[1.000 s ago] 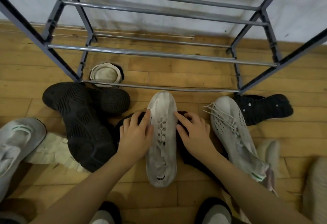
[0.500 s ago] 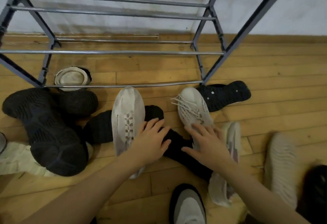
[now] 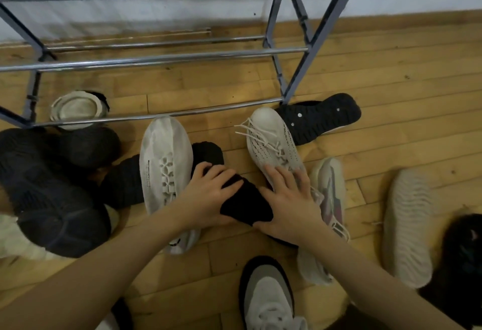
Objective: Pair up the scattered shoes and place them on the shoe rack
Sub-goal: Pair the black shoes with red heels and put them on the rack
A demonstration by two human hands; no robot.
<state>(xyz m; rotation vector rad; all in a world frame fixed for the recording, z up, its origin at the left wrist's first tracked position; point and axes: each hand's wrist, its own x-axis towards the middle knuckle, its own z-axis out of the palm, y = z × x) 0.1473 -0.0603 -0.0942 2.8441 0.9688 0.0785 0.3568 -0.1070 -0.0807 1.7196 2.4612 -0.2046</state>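
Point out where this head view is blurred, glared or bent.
Head view: the pale upturned sole and dark shoe at the right edge are smeared; glare streaks run along the shoe rack bars, whose straight bars bow from wide-angle distortion; both hands sit sharp, left hand and right hand, casting soft shadows.

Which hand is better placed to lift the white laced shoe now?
The right hand. It already rests on the white laced shoe; the left hand lies on the black shoe.
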